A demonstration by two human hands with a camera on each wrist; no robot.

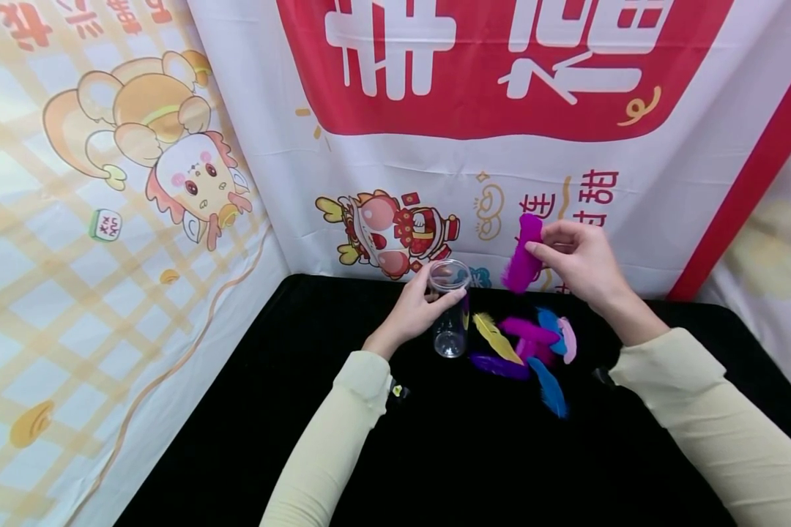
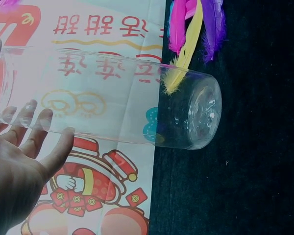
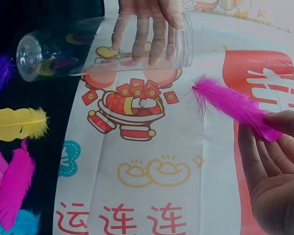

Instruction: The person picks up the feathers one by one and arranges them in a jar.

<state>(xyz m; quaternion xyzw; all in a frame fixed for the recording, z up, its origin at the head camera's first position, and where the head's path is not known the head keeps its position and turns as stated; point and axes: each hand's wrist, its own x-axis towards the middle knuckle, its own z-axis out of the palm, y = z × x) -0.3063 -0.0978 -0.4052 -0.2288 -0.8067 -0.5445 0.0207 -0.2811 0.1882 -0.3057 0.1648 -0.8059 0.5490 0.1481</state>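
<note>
Magenta feather [image 1: 524, 256] pinched in your right hand [image 1: 587, 263], you're apparently at the carrying step; your left hand [image 1: 414, 309] grips the clear jar [image 1: 450, 335], upright on the tabletop [image 1: 474, 454] (loose feathers [image 1: 496, 338] just beside). Next likely calls for aligning feather and jar mouth.

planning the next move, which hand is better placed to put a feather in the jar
Probably the right hand: it pinches a magenta feather near the jar, while the left hand is occupied holding the jar.
</note>
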